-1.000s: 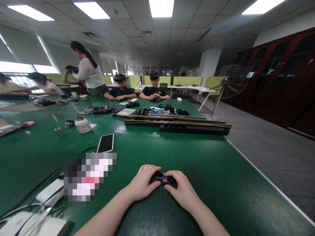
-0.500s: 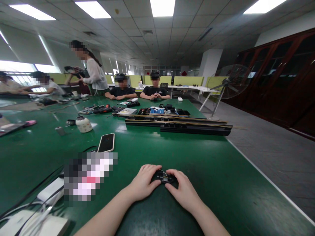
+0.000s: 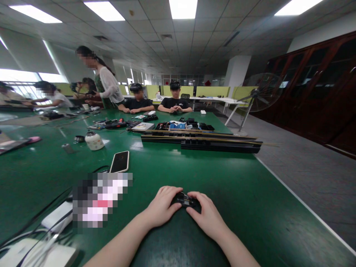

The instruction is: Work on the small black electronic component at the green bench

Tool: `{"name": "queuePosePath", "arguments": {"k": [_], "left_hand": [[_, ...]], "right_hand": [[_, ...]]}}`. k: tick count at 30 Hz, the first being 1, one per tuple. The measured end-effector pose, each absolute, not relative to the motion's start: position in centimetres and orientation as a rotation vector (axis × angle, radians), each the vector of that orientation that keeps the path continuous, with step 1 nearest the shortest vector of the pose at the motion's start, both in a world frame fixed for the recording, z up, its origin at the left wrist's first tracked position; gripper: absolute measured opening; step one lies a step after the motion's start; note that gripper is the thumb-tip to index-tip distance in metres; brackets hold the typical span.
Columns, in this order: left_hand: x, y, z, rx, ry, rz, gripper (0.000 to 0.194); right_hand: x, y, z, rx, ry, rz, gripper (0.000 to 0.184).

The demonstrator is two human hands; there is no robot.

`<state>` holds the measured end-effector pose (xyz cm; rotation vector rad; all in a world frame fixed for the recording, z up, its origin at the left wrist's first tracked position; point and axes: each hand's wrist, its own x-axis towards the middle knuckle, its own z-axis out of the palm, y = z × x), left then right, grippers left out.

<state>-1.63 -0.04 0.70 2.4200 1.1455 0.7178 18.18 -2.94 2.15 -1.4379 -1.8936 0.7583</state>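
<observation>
My left hand (image 3: 163, 206) and my right hand (image 3: 208, 212) grip a small black device (image 3: 186, 200) from either side, low over the green table (image 3: 236, 178). It is rounded, much like a computer mouse, and its top is open, with small metallic and pale parts showing inside. The left thumb and fingers close on its left end. Around the right end, the other hand's thumb sits at the near edge and its forefinger at the far edge. My fingers cover much of the device's outline, and whether it rests on the table I cannot tell.
To the left lie a phone (image 3: 120, 161), a white power strip (image 3: 39, 254) with cables, and a white jar (image 3: 94, 141). Long black rails (image 3: 222, 145) with thin rods lie across the table ahead. Beyond them are tools, boxes and two seated people; another person stands at left.
My hands and the black device have hardly moved. In the background, the standing person's arms have come down slightly.
</observation>
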Motion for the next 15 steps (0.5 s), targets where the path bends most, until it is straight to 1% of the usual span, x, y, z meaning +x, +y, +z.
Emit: {"name": "queuePosePath", "arguments": {"k": [15], "left_hand": [[-1.57, -0.11, 0.78, 2.434, 1.156, 0.712, 0.037]], "right_hand": [[18.13, -2.98, 2.26, -1.425, -1.898, 0.771, 0.03]]}}
